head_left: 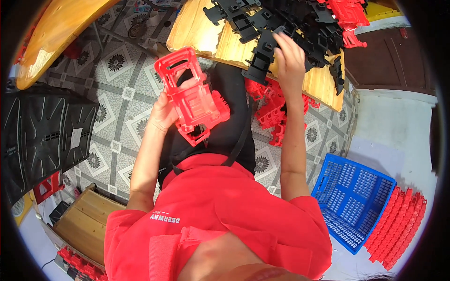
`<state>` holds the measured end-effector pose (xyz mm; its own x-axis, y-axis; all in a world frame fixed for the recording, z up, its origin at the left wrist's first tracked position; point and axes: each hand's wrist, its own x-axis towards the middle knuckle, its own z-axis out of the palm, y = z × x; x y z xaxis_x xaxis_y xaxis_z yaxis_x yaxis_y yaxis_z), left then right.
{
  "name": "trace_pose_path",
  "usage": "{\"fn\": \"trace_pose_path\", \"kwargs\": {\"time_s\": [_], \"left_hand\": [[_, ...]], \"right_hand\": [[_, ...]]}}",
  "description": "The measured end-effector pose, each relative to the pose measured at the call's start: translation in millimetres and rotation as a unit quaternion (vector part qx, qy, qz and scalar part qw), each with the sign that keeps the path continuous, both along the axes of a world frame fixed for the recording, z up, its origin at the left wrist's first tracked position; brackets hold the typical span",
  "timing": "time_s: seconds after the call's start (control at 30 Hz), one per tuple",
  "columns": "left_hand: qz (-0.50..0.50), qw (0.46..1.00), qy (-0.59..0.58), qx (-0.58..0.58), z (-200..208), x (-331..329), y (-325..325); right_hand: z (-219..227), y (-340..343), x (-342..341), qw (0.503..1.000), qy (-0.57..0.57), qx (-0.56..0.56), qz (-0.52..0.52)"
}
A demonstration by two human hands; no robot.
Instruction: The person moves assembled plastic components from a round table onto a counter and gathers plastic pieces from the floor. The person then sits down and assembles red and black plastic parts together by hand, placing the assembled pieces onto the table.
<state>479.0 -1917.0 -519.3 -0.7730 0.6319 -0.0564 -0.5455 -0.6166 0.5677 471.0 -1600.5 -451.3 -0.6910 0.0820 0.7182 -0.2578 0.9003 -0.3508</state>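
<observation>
My left hand [165,111] grips a red plastic frame [194,105] by its left side, holding it tilted above my lap. The frame has an open rectangular window at its top end and a ribbed piece on its right side. At the wooden table, my right hand [291,63] has its fingers close together on the upper right edge of a black plastic part [261,58]. That part's lower end sticks out past the table's near edge. Behind it lies a heap of black plastic parts [304,33]; the underside of my right fingers is hidden.
The wooden table [197,28] carries the heap, with red parts [349,18] at its far right. More red parts [272,110] lie below its edge. A blue crate [354,201] and stacked red parts [398,229] stand at right, black containers [47,136] at left.
</observation>
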Motion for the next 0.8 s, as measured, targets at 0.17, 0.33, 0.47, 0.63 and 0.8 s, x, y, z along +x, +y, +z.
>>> {"fn": "trace_pose_path", "kwargs": {"time_s": [0.17,0.33,0.47,0.63,0.8], "left_hand": [[0.062,0.993,-0.015,0.096,8,-21,-5],[0.133,0.984,0.001,0.116,28,-35,5],[0.172,0.981,0.010,0.083,30,-40,2],[0.204,0.978,0.022,0.026,47,-41,4],[0.222,0.973,0.061,0.020,45,-44,16]], "right_hand": [[4,16,-26,0.971,-0.177,0.119,0.107],[14,12,-26,0.961,-0.205,0.099,0.158],[19,9,-17,0.956,-0.230,0.098,0.155],[63,-10,19,0.978,-0.186,-0.019,0.090],[90,-87,49,0.983,-0.121,-0.096,0.100]]}}
